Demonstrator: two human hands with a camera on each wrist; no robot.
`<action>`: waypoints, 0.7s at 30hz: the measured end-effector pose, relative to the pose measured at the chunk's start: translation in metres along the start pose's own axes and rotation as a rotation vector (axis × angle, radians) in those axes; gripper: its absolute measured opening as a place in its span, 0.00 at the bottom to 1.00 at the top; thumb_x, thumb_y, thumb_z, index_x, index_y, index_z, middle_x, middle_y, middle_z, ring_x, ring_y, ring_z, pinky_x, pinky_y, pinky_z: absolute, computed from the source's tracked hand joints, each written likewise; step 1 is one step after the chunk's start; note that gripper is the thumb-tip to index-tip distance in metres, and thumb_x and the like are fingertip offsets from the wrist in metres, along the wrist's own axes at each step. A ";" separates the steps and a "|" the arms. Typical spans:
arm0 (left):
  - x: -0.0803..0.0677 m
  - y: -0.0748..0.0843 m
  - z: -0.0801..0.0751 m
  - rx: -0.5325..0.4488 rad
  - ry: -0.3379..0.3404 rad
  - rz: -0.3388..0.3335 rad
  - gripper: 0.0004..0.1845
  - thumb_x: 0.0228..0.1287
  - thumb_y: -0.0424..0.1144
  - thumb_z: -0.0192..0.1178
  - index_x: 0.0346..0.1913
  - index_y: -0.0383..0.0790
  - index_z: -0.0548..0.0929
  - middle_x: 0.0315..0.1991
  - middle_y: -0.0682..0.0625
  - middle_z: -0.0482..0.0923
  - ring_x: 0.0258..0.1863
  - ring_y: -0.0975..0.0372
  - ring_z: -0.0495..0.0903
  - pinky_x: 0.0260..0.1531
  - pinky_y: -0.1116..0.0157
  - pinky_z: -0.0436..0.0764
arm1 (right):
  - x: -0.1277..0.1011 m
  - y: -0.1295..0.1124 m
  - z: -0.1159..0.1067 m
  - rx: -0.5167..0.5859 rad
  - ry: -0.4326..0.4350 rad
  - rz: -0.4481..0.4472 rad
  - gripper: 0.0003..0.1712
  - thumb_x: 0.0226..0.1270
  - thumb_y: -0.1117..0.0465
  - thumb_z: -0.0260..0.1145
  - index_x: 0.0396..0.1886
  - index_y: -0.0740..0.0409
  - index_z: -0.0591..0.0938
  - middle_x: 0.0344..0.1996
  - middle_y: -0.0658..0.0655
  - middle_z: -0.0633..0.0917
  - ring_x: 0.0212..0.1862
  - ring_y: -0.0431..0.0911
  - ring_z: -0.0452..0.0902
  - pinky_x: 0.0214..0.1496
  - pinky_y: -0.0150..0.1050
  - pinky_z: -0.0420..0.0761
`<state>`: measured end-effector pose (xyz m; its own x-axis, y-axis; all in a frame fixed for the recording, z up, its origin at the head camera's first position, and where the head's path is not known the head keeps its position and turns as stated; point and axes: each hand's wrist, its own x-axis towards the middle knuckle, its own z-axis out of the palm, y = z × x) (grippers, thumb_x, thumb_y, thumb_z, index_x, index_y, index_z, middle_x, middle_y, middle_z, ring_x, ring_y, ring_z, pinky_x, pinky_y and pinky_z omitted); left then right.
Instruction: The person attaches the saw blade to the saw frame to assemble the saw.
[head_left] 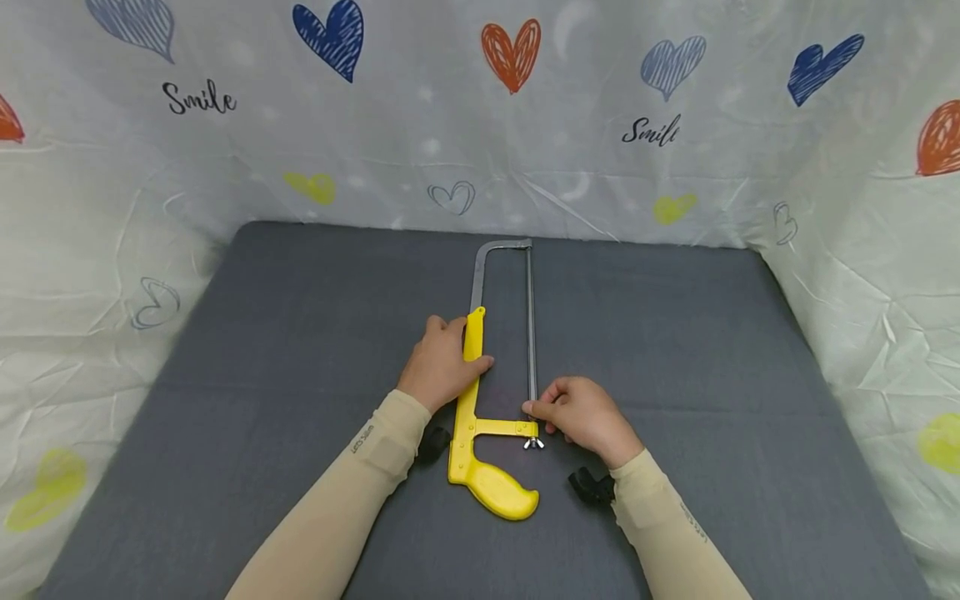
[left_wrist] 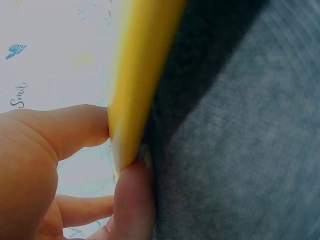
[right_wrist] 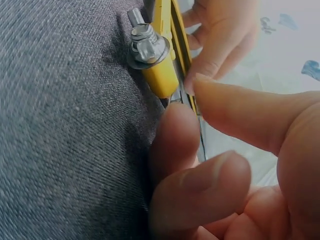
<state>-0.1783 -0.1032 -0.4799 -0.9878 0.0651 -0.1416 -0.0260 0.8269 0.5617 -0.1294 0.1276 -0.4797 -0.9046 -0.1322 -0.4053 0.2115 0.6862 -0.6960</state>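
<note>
A hacksaw with a yellow body and a grey metal front bow lies on the dark cloth, its handle toward me. My left hand grips the yellow spine, also seen as a blurred yellow bar in the left wrist view. On the right side of the frame runs the straight blade. My right hand pinches the blade's near end with thumb and index finger, just above the yellow crossbar. A wing nut sits below that crossbar; its bolt end shows large in the right wrist view.
Dark grey cloth covers the table. White fabric printed with hearts and "Smile" hangs behind it and at both sides. Black wrist-camera mounts sit under the beige sleeves.
</note>
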 end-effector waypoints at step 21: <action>0.000 -0.001 0.001 0.014 0.011 0.009 0.44 0.72 0.52 0.71 0.81 0.32 0.67 0.65 0.33 0.70 0.43 0.49 0.85 0.49 0.53 0.91 | -0.009 0.005 0.006 0.012 0.071 -0.080 0.20 0.76 0.41 0.71 0.33 0.52 0.87 0.21 0.52 0.84 0.20 0.46 0.73 0.25 0.39 0.72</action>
<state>-0.1776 -0.1035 -0.4814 -0.9895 0.0668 -0.1279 -0.0149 0.8343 0.5511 -0.1178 0.1280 -0.4835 -0.9428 -0.1349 -0.3048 0.1410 0.6670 -0.7316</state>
